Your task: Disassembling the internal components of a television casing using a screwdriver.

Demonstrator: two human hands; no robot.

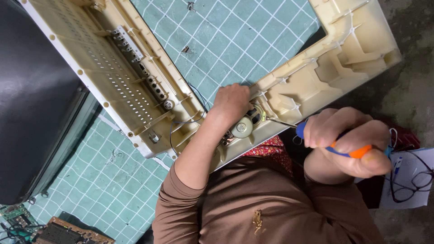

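The casing [135, 72] is cream. The mat [235, 36] is teal with a white grid. The screwdriver [337, 147] handle is blue and orange.

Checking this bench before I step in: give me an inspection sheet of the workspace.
Surface: teal grid mat.
Job's things: beige plastic frame; round speaker mounted in it; screwdriver, tip at the speaker.
Clutter: loose screws; circuit boards; paper.
Hands: left hand on the frame beside the speaker; right hand grips the screwdriver.
Cables: thin wires at the frame.
Surroundings: dark screen; concrete floor.
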